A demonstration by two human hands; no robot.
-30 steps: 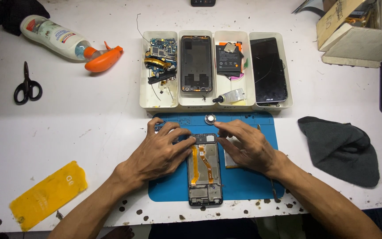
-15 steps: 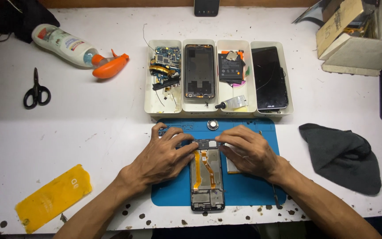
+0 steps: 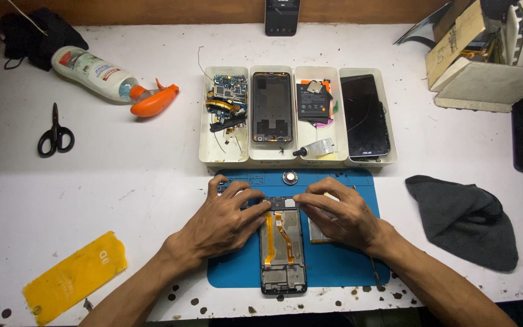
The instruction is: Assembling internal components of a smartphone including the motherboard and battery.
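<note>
Both hands stay put on the opened phone frame (image 3: 282, 248) since the earlier frames; only the view has shifted a little. Left hand (image 3: 225, 217) lies palm down, fingers spread flat, fingertips pressing the frame's top left edge, gripping nothing. Frame lies lengthwise on the blue mat (image 3: 231, 272), orange flex cables showing. Right hand (image 3: 337, 212) palm down, fingers extended onto the top right edge, not clenched. Grey cloth (image 3: 464, 218) further right on the surface.

Both forearms angle inward, the left hand (image 3: 225, 218) and right hand (image 3: 340, 215) lying palm-down, fingertips nearly meeting.
</note>
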